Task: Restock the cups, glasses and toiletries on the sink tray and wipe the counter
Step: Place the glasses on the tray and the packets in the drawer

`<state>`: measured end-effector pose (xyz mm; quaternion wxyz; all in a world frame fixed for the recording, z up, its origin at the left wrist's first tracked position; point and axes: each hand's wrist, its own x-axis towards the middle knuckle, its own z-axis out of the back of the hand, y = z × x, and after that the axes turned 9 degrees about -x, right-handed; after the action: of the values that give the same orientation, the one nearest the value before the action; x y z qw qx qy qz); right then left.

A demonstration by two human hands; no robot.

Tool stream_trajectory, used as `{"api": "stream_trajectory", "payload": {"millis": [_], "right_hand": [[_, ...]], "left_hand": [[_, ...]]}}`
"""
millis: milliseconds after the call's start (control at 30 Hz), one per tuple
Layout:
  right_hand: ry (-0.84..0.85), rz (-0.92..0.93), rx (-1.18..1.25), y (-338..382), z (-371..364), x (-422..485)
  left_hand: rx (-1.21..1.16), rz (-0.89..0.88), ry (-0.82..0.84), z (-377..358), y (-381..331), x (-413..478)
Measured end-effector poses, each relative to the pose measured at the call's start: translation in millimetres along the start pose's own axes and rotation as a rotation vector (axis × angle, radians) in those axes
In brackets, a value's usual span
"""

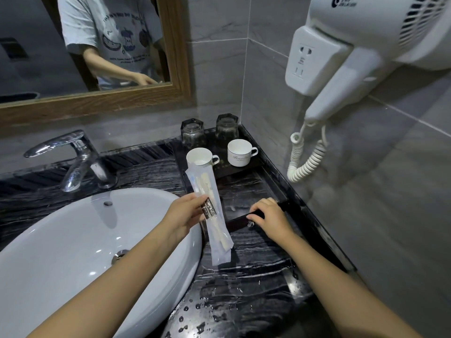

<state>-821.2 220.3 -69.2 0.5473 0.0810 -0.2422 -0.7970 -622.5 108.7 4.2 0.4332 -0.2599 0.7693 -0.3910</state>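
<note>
Left hand (181,217) pinches a wrapped toothbrush packet (212,217); right hand (269,218) presses closed on the tray (273,181) edge. The wet worktop (244,289) could soak the packet.

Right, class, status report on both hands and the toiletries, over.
Left hand gripping wrapped toothbrush packet. Right hand on dark box on tray. Cups, glasses set at back. Water drops on counter.

Two glasses (192,132) standing behind two cups (240,152) on tray (273,181), sitting right of basin (73,240).
</note>
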Motion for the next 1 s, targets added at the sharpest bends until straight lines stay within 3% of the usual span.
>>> {"api": "stream_trajectory", "payload": {"millis": [300, 400, 500, 767, 1000], "right_hand": [[0.046, -0.015, -0.043, 11, 13, -19], [-0.007, -0.060, 0.194, 40, 23, -23], [0.080, -0.134, 0.516, 75, 30, -23], [0.132, -0.373, 0.758, 93, 38, -15], [0.118, -0.453, 0.851, 90, 44, -10]], "left_hand": [[-0.032, -0.042, 0.019, -6, 8, -10], [-0.039, -0.055, 0.059, -7, 8, -14], [-0.039, -0.078, 0.083, -10, 6, -15], [-0.054, -0.101, 0.099, -12, 3, -16], [-0.135, -0.089, -0.049, -2, 1, -10]]}}
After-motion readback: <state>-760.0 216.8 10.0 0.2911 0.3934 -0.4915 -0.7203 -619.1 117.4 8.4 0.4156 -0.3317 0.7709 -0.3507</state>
